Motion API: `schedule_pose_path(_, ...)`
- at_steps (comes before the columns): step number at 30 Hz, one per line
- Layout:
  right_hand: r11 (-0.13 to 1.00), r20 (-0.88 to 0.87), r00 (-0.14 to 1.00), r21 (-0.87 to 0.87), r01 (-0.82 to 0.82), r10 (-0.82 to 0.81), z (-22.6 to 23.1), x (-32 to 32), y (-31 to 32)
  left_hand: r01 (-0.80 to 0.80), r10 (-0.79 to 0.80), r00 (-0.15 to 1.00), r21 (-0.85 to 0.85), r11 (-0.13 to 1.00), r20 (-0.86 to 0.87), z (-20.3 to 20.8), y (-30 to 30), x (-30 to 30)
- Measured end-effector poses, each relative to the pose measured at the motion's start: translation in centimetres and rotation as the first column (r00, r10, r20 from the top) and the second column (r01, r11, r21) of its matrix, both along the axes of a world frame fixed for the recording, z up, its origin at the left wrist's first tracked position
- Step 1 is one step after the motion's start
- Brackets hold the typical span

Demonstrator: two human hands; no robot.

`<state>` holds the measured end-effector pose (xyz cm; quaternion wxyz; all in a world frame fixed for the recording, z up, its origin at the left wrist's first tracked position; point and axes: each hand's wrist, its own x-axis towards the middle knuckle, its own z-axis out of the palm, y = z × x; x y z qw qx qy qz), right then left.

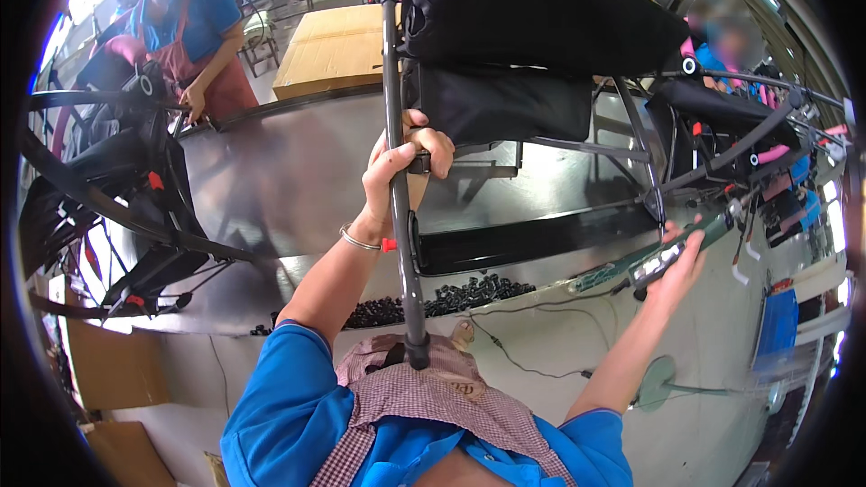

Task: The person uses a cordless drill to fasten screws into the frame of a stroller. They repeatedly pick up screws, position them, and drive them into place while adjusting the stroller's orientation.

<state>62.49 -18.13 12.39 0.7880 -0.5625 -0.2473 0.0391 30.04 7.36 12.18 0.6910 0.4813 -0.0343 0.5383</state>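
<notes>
A folded stroller with black fabric (532,18) and a dark tubular frame stands on the metal worktable in front of me. Its long grey tube (393,72) runs down toward my apron. My left hand (403,158) is closed around this tube at a small black fitting, below the fabric. A red piece (389,244) sits on the tube just under my wrist. Off to the right, my right hand (672,266) grips what looks like a corded electric screwdriver (657,263), apart from the tube and near the table's front edge.
Small black parts (469,295) lie heaped along the near edge of the metal worktable (262,180). Other strollers stand left (117,189) and right (722,126). A cardboard box (329,45) is beyond the table. A co-worker (189,27) stands far left. A cable (532,370) trails below.
</notes>
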Motion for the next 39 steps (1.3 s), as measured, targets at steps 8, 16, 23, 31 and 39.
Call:
schedule_pose_path(8, 0.94, 0.369, 0.904, 0.174, -0.295, 0.216, 5.0, -5.0, 1.3, 0.033, -0.016, 0.993, -0.147, 0.989, 0.117, 2.4, 3.3, -1.3)
schedule_pose_path(16, 0.752, 0.076, 0.748, -0.062, -0.657, 0.659, -2.5, -10.9, -1.1, 0.254, -0.139, 0.955, -0.481, 0.839, 0.261, 3.2, 15.6, -5.2)
schedule_pose_path(23, 0.455, -0.391, 0.438, -0.054, -0.889, 0.809, -8.6, -11.5, -1.6, 0.188, -0.192, 0.981, -0.438, 0.879, 0.036, 4.6, 16.0, -10.0)
schedule_pose_path(31, 0.128, -0.496, 0.215, -0.203, -0.971, 0.842, -10.1, -12.1, 0.0, 0.336, -0.38, 0.92, -0.303, 0.892, -0.098, 8.1, 5.9, -14.3)
schedule_pose_path(39, -0.097, -0.441, -0.014, -0.167, -0.981, 0.897, -12.3, -17.2, 3.2, 0.237, -0.265, 0.964, -0.364, 0.901, -0.026, 5.9, 4.0, -16.2)
